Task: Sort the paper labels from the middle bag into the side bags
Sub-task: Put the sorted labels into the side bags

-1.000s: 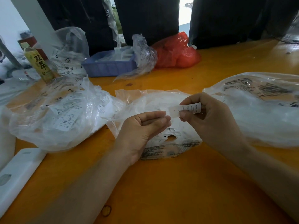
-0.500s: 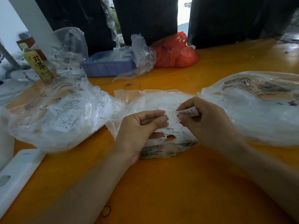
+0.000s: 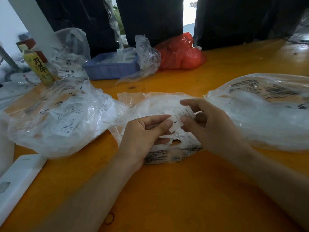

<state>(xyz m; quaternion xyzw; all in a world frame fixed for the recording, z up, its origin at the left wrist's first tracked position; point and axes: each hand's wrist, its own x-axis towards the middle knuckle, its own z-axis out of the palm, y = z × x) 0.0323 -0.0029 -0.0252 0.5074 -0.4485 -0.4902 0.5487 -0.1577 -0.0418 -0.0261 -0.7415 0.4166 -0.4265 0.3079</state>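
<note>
Both hands are meeting over the middle bag (image 3: 150, 106), sharing one small paper label (image 3: 179, 120) between them. Thumb and forefinger of the left hand (image 3: 143, 136) are pinching the label's near end, while the right hand (image 3: 210, 124) is pinching the far end with its thumb and curled fingers, its forefinger reaching out above the slip. A printed "S" is showing on the white label, which is hanging just above the crumpled clear plastic of the middle bag lying flat on the orange table (image 3: 175, 190). To the left, a bulging clear left bag (image 3: 55, 121) is sitting close beside the middle one, with labels marked XL and XS visible through its skin. On the right, a second clear right bag (image 3: 260, 114) is lying just beside the right wrist. Farther back, a blue tray (image 3: 110, 69), a red bag (image 3: 180, 52) and a yellow-green bottle (image 3: 38, 67) are standing along the table's far side.
</note>
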